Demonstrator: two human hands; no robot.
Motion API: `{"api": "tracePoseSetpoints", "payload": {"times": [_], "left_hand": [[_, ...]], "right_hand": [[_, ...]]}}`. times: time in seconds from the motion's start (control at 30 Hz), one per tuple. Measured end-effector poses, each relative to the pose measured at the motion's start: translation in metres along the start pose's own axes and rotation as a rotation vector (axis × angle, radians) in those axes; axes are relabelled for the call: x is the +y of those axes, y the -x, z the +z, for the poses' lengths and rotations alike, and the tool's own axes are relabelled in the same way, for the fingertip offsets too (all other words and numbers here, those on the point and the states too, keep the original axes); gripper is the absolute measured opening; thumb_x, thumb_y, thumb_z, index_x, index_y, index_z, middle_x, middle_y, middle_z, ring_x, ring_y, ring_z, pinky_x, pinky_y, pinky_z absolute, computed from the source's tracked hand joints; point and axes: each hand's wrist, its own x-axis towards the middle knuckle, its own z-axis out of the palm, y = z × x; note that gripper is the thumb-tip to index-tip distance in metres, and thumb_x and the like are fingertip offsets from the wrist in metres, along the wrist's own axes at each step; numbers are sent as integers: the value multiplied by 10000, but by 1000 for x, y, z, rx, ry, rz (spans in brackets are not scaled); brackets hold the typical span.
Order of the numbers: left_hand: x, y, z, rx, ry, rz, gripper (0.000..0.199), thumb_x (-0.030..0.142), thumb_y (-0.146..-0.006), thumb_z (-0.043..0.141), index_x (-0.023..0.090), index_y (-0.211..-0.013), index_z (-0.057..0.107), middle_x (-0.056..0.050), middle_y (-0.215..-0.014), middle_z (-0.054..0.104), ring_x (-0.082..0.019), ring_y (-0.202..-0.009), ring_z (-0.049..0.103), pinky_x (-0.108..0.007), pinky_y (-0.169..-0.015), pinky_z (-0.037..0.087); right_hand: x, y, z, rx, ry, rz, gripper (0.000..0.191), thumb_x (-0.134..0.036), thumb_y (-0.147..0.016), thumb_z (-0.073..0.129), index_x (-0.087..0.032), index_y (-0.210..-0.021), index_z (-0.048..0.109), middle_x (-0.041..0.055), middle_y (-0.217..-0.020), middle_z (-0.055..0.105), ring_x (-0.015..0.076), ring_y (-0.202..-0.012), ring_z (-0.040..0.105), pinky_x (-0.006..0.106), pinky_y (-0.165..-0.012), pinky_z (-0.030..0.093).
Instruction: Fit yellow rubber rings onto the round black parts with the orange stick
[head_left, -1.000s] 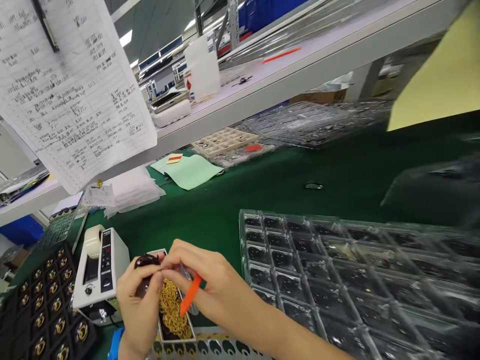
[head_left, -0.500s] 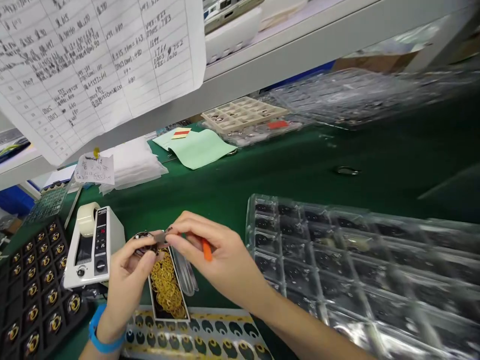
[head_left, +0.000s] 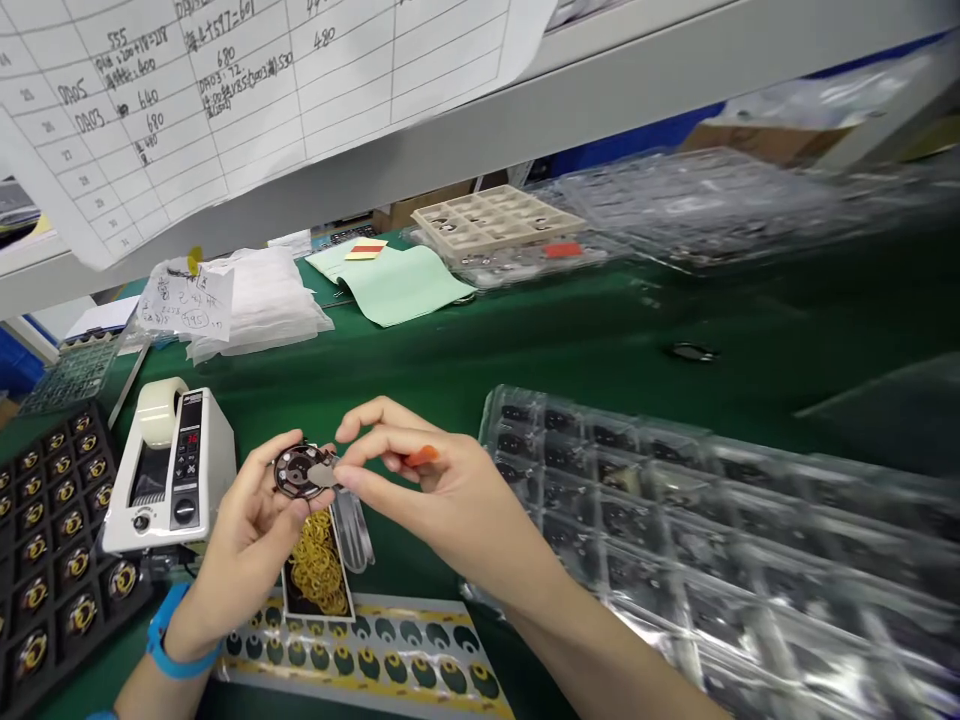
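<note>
My left hand (head_left: pixel 251 525), wearing a blue wristband (head_left: pixel 180 635), grips the edge of a round dark part (head_left: pixel 295 477) with holes and small metal bits on its face. That face is tilted up toward me. Thumb and a finger of my right hand (head_left: pixel 439 500) pinch a small thin grey piece (head_left: pixel 324 475), which overlaps the right side of the round part. An orange stick-like handle (head_left: pixel 422 456) is tucked among the right fingers; its other end is hidden. Just below my hands lies a white-rimmed box (head_left: pixel 351 590) of yellow rings (head_left: pixel 319 570).
A white tape dispenser (head_left: pixel 214 440) and a black tray (head_left: pixel 90 650) of round parts stand left. Clear compartment trays (head_left: pixel 660 500) fill the right. A sheet of printed stickers (head_left: pixel 360 690) lies in front. Handwritten paper (head_left: pixel 300 110) hangs from the shelf above.
The round part has turned so its face shows. My right fingers have spread, the orange handle lies more level, and the grey piece now shows plainly. The whole view has shifted.
</note>
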Motion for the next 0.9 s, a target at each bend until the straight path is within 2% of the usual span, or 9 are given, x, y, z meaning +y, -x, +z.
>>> {"api": "tracePoseSetpoints", "payload": {"times": [0.23, 0.43, 0.57, 0.67, 0.83, 0.9], "left_hand": [[-2, 3, 8, 30, -61, 24, 413, 253, -938, 640, 285, -1342, 562, -64, -1218, 650, -135, -856, 676, -281, -913, 578], [-5, 2, 7, 19, -90, 7, 420, 272, -941, 622, 231, -1353, 551, -109, -1243, 639, -181, -916, 681, -322, -928, 572], [-7, 3, 5, -5, -78, -2, 413, 247, -949, 606, 245, -1358, 550, -104, -1288, 618, -188, -978, 673, -326, -969, 546], [-8, 4, 4, -20, -90, -19, 411, 229, -959, 593, 265, -1365, 543, -83, -1300, 612, -172, -998, 659, -284, -964, 537], [-8, 3, 7, -14, -76, -1, 382, 199, -969, 583, 343, -1322, 572, -7, -1167, 681, -72, -754, 632, -177, -872, 540], [-8, 1, 8, -13, -59, 11, 377, 189, -969, 582, 356, -1307, 583, 5, -1165, 681, -75, -793, 640, -171, -880, 537]], "right_hand": [[-2, 4, 10, 9, -30, 2, 197, -227, -808, 613, -184, -626, 672, 37, -840, 556, 90, -598, 442, 206, -529, 429], [4, 8, 14, 68, 100, -91, 149, -172, -833, 581, -182, -709, 663, 42, -859, 601, 137, -756, 576, 233, -637, 481], [7, 10, 13, 39, 147, -140, 136, -162, -866, 567, -173, -755, 646, 50, -882, 622, 149, -755, 599, 251, -620, 491], [8, 11, 12, 36, 205, -189, 142, -145, -875, 555, -173, -753, 623, 46, -863, 633, 154, -753, 599, 256, -613, 493], [8, 11, 10, 50, 265, -248, 143, -134, -886, 546, -176, -766, 612, 46, -849, 636, 159, -750, 606, 271, -621, 484], [8, 10, 9, 36, 277, -257, 145, -134, -890, 546, -177, -767, 611, 47, -851, 637, 163, -763, 611, 277, -641, 483]]}}
